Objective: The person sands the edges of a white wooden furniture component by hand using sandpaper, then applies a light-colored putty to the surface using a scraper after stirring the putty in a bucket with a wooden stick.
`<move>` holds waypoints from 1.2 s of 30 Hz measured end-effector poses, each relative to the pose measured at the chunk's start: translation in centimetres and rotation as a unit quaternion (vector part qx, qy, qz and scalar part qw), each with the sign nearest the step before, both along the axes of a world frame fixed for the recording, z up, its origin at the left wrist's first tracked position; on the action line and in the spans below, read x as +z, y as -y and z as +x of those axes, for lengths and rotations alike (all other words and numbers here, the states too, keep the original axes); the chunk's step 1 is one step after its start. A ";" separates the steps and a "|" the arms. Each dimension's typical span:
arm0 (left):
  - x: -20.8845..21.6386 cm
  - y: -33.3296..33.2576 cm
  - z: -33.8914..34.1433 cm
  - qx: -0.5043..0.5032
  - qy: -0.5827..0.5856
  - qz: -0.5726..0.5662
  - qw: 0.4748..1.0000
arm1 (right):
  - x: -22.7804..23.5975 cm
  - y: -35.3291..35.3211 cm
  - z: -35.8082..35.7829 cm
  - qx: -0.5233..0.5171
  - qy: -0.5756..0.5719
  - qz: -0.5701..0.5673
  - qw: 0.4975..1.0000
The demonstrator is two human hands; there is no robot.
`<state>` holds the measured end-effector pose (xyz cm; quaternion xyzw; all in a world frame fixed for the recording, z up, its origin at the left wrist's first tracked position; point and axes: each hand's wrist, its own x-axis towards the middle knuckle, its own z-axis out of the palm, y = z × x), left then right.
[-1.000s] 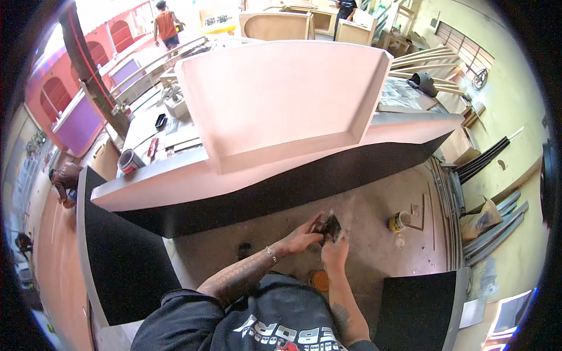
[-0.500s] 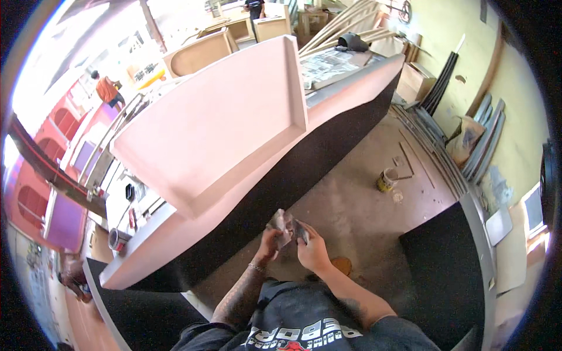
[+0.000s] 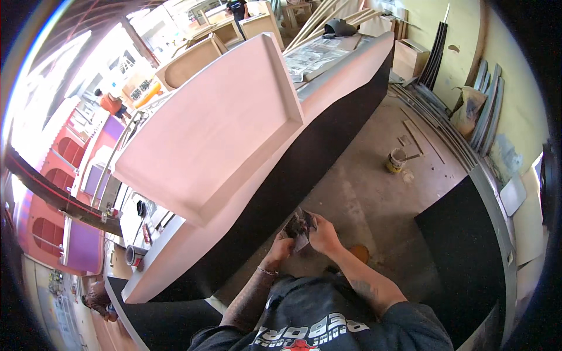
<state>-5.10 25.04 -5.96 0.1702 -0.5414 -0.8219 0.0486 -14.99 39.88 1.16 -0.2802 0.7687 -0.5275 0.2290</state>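
Both of my hands are in front of my body, closed on a small crumpled dark grey sheet (image 3: 300,229); its exact kind cannot be made out. My left hand (image 3: 280,248) grips its lower left side, and my right hand (image 3: 324,235) pinches its right edge. Just beyond them stands a large counter-like piece with a pale pink curved panel (image 3: 211,123) rising from its top. Its black lower face (image 3: 298,167) is closest to my hands, and I cannot tell whether the sheet touches it.
A tin (image 3: 396,161) stands on the floor to the right, by thin wood strips. Another tin (image 3: 134,255) is on the counter's left end. A black panel (image 3: 468,251) stands at my right. One person (image 3: 111,104) is far left, another (image 3: 98,299) lower left.
My hands have come closer together on the sheet, which now looks darker and turned. The whole view has shifted, with the hands slightly farther right in it.
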 end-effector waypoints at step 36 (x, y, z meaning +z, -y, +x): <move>5.3 -6.8 -0.1 -0.019 -0.200 -0.576 0.792 | -9.0 -4.8 -3.9 -0.117 0.750 -0.290 0.583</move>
